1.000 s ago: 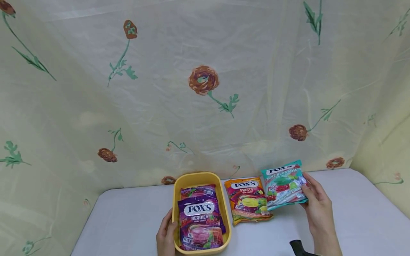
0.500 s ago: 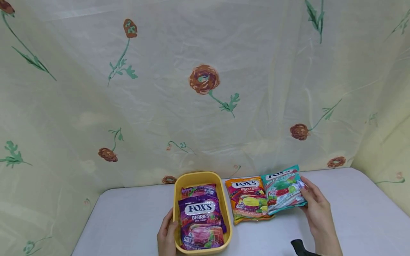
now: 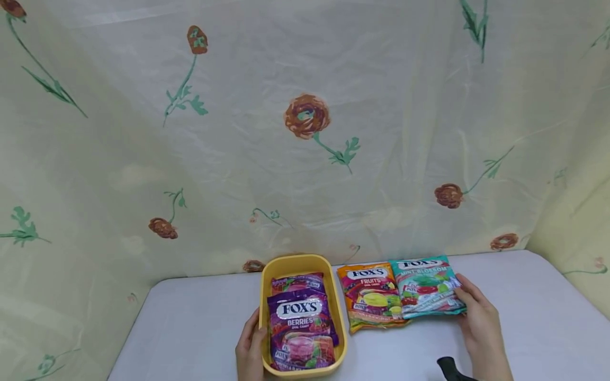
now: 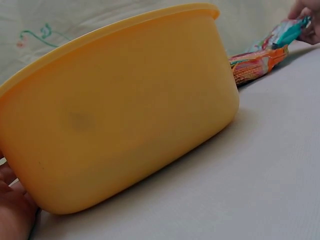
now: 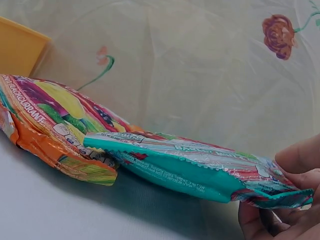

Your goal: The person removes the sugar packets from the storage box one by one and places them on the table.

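Note:
My right hand (image 3: 480, 317) pinches the right edge of a teal candy bag (image 3: 426, 288) marked Mint Blossom, thumb above and fingers beneath. In the right wrist view, this bag's left end overlaps an orange candy bag (image 5: 60, 115) marked Fruits. The orange bag lies on the table, just right of a yellow tub (image 3: 339, 317). My left hand (image 3: 250, 346) holds the tub by its left side, the thumb at the rim. Inside the tub, a purple Berries candy bag (image 3: 302, 330) lies in front of another purple bag (image 3: 296, 283), partly covering it.
A white-covered table (image 3: 190, 323) bears everything. Close behind the tub and bags hangs a pale curtain (image 3: 229, 159) printed with flowers. A black curved object (image 3: 448, 365) shows at the bottom edge of the head view, near the right wrist.
The right hand has lowered the teal bag and straightened its tilt beside the orange bag. The left hand and tub stay in place; the head view has shifted slightly.

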The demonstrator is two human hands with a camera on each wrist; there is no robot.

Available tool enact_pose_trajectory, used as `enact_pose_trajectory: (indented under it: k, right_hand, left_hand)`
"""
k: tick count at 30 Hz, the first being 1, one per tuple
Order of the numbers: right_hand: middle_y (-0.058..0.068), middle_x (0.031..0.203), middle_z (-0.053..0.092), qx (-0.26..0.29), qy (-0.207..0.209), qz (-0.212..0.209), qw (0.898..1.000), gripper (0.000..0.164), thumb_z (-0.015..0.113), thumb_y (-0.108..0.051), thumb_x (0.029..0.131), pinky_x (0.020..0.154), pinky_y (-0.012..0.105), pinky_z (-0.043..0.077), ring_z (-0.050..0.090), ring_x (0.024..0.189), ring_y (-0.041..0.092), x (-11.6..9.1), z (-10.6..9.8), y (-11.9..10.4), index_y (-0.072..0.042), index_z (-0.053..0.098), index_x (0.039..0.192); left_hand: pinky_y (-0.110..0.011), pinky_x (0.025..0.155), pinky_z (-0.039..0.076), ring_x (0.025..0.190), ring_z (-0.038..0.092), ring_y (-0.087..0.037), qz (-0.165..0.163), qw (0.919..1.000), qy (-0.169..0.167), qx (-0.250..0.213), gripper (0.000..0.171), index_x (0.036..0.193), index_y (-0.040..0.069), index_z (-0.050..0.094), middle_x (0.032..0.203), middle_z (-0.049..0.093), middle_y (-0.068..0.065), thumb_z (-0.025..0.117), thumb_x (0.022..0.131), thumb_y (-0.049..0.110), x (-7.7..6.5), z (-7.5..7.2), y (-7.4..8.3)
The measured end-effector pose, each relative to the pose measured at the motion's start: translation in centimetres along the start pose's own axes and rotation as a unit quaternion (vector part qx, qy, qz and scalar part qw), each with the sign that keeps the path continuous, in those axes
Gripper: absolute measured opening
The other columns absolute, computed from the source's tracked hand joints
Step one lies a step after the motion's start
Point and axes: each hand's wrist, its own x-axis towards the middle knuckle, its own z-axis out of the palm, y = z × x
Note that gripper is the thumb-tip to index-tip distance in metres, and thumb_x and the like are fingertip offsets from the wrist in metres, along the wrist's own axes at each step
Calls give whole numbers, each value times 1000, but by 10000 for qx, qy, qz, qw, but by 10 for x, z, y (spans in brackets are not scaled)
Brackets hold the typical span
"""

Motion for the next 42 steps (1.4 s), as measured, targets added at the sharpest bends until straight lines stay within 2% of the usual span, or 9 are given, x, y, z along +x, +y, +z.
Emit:
enact_pose_trajectory:
  k: [2, 5, 9, 13, 17, 23, 27, 33, 42]
  right_hand:
    - [-13, 156, 19, 57, 74, 85, 9999, 58, 56, -40, 91, 72, 7, 46, 36, 123, 3, 1, 0, -1, -32, 35, 145]
    - [-15, 158, 16, -89, 181, 83, 9998, 58, 54, -41, 92, 100, 15, 44, 29, 133, 5, 0, 1, -1, -32, 34, 146]
    - [-10, 158, 18, -628, 422, -232, 9969, 56, 49, -39, 95, 120, 26, 22, 23, 139, 5, 1, 4, 2, -29, 32, 147]
    - [2, 153, 29, -1382, 750, -636, 9855, 53, 45, -35, 97, 96, 9, 38, 37, 125, 5, 2, 6, 6, -23, 34, 147]
    - [8, 149, 33, -1927, 982, -817, 9729, 52, 43, -33, 97, 75, 3, 36, 40, 114, 5, 2, 8, 7, -18, 34, 147]
    - [16, 152, 31, -2477, 1157, -908, 9576, 53, 37, -28, 98, 103, 29, 41, 33, 133, 26, 0, 14, 4, -15, 28, 149]
    - [20, 154, 24, -2658, 1127, -1146, 9505, 54, 35, -22, 98, 116, 53, 26, 22, 141, 36, -3, 17, 1, -10, 24, 150]
    - [23, 152, 28, -2884, 1270, -1778, 9322, 50, 38, -17, 95, 117, 60, 16, 17, 143, 40, -15, 23, -3, -5, 35, 144]
    - [20, 152, 28, -2891, 732, -2234, 9280, 45, 38, -23, 98, 118, 51, 23, 22, 143, 35, -37, 52, -16, -7, 40, 141]
  left_hand:
    - [-44, 106, 44, 132, 43, -36, -32, 10000, 27, -4, 48, 142, 5, 39, 146, 41, -20, 41, 96, 18, 1, 0, 0]
    - [-42, 107, 43, 133, 43, -35, -9, 10000, 53, -77, 48, 142, 4, 39, 146, 41, -20, 42, 96, 17, 2, 0, 0]
    - [-40, 106, 45, 132, 43, -34, 3, 9999, 79, -113, 48, 142, 4, 41, 146, 42, -19, 43, 95, 16, 3, 0, -1]
    - [-40, 104, 46, 131, 45, -34, -11, 9999, 54, -96, 48, 142, 4, 40, 145, 42, -20, 43, 95, 17, 3, -1, -2]
    - [-39, 104, 47, 130, 46, -33, 24, 9999, 25, -116, 48, 142, 4, 40, 145, 43, -20, 43, 96, 17, 2, -2, -2]
    - [-41, 104, 46, 130, 46, -33, 40, 10000, 46, -30, 47, 141, 3, 41, 145, 43, -20, 43, 95, 16, 2, -2, -2]
    - [-44, 106, 44, 131, 44, -34, -9, 10000, 54, -31, 47, 141, 4, 41, 145, 42, -20, 42, 95, 16, 3, -1, -2]
    - [-46, 107, 41, 133, 42, -35, -135, 9999, 61, 19, 48, 142, 5, 40, 147, 41, -20, 41, 96, 16, 4, 0, -1]
    - [-48, 109, 39, 135, 40, -36, -258, 9995, 109, 114, 49, 142, 6, 40, 147, 40, -18, 40, 94, 17, 5, 1, 0]
